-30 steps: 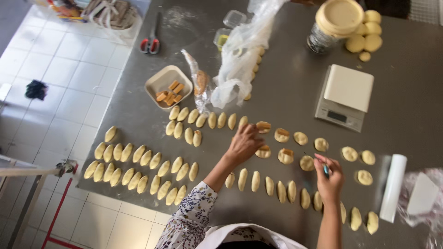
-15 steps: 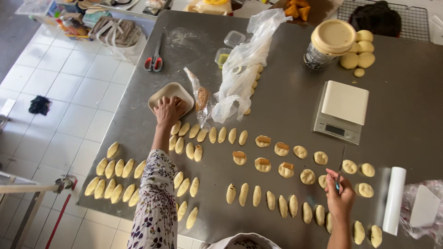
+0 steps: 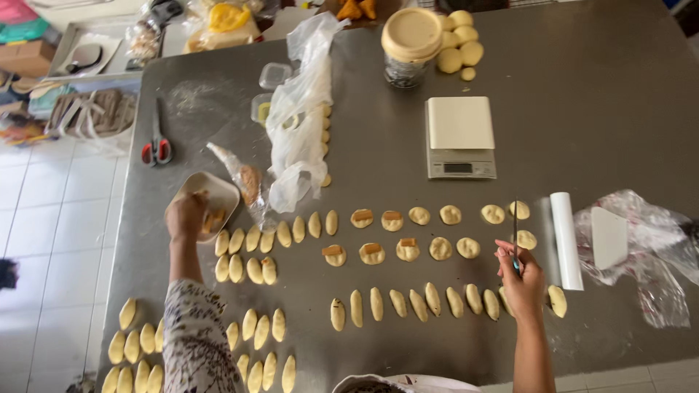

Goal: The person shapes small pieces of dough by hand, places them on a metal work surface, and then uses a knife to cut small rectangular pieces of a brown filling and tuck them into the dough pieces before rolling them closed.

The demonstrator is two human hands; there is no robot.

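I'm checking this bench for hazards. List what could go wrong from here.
1. The right hand holds a thin blade upright just above the row of shaped dough pieces; lowering it could nick one.
2. The left hand reaches into the small tray of filling near the table edge; a push might tip it off.

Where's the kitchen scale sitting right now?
The kitchen scale sits toward the far middle of the steel table, just below the lidded jar and above the rows of flat dough rounds.
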